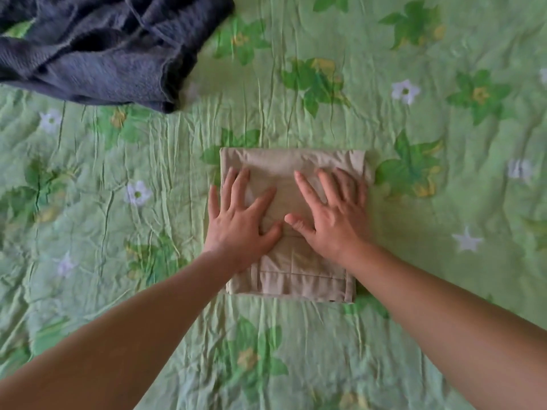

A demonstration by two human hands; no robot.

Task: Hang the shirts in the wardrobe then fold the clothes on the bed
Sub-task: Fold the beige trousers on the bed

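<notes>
Both hands lie flat, palms down, on a folded beige garment in the middle of the bed. On that cloth the left hand has its fingers spread wide, with the little finger reaching past the cloth's left edge onto the bedspread. Its neighbour, the right hand, rests just beside it with fingers straight and fanned toward the far right corner of the fold; the two thumbs nearly meet over the centre. Neither hand grips anything. This garment is folded into a neat rectangle, and seams and a hem show along its near edge; it may be a pair of trousers, though the fold hides too much to be sure. It sits on a crinkled green bedspread printed with leaves and small white flowers. Well apart, at the far left corner, a dark blue garment lies in a loose, crumpled heap.
</notes>
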